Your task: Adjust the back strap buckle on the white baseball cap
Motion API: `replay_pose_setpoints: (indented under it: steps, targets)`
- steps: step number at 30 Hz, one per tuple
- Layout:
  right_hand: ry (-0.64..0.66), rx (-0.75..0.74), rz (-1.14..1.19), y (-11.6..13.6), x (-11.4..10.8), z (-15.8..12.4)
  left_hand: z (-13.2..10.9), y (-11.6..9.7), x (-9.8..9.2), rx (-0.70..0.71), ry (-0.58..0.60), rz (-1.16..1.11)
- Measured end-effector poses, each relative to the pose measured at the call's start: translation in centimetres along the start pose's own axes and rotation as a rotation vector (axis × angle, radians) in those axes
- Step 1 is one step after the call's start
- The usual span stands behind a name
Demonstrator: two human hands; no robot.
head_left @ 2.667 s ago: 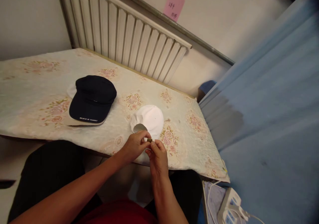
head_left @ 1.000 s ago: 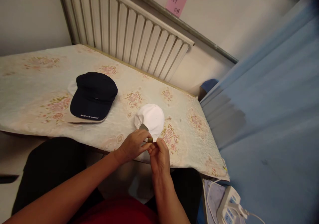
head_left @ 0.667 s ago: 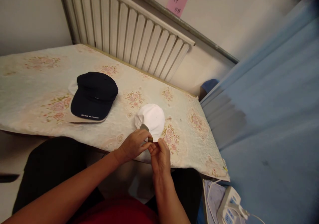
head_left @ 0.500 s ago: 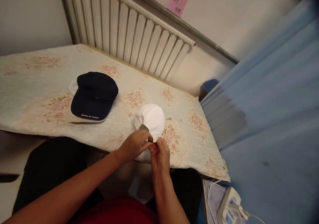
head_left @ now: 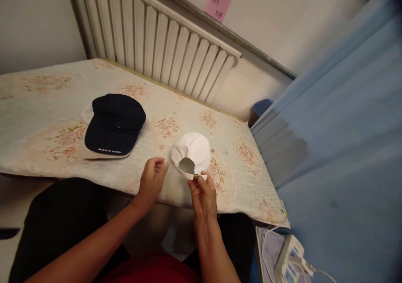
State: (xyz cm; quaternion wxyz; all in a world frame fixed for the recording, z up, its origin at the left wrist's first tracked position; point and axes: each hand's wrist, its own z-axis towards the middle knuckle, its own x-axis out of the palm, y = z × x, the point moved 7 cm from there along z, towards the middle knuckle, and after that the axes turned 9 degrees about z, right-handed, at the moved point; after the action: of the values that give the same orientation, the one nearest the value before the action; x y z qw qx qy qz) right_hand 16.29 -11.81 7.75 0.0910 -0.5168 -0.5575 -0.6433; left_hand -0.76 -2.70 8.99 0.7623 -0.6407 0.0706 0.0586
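Note:
A white baseball cap [head_left: 197, 148] rests on the floral cover with its back opening and strap facing me. My right hand [head_left: 204, 195] pinches the strap near its small brass-coloured buckle [head_left: 196, 177], thumb on top and fingers underneath. Just left of the cap, my left hand [head_left: 153, 178] is held apart from it, fingers loosely bent and nothing visible in them. Farther left lies a dark navy cap [head_left: 117, 121] with white lettering on its brim. Under it, a beige brim and a bit of white fabric stick out, so other headwear is partly hidden there.
The floral cover [head_left: 150, 100] spreads over a bed-like surface. Behind it runs a white radiator [head_left: 163, 44] against the wall. A blue curtain [head_left: 339, 140] hangs along the right side. At lower right sits a white power strip [head_left: 290, 260] with cables.
My left hand has let go of the white cap's strap and moved left. The cap's back opening now shows, while my right hand keeps its hold on the strap.

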Motion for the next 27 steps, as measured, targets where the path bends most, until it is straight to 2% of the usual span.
replay_pose_setpoints:
  steps: [1, 3, 5, 6, 8, 10, 14, 20, 27]
  targets:
    - [0.002, 0.010, 0.019, 0.0, -0.1, 0.1, 0.0, 1.6, 0.5, -0.200, 0.048, -0.137]
    - [0.008, 0.031, 0.060, -0.1, -0.3, 0.3, -0.8, 3.4, 2.7, -0.566, 0.252, -0.417]
    - [0.011, 0.051, 0.087, -0.3, -0.5, 0.4, -1.9, 3.0, 5.2, -0.791, 0.481, -0.689]
    - [0.008, 0.057, 0.093, -0.3, -0.7, 0.5, -2.1, 2.3, 6.2, -0.838, 0.556, -0.815]
    - [0.004, 0.054, 0.106, -0.1, -0.9, 0.6, -1.8, 0.9, 7.3, -0.839, 0.598, -1.025]
    - [-0.009, 0.034, 0.132, 0.4, -1.1, 0.7, -1.3, 0.3, 7.7, -0.827, 0.557, -1.129]
    - [-0.049, -0.011, 0.202, 1.1, -1.2, 0.9, -1.2, 0.5, 7.9, -0.852, 0.486, -1.142]
    - [-0.067, -0.039, 0.185, 1.3, -0.6, 0.7, -0.9, 0.5, 6.9, -0.789, 0.416, -1.179]
    - [-0.024, -0.044, 0.152, 1.8, 0.3, 0.4, -0.8, -0.1, 7.0, -0.786, 0.463, -1.164]
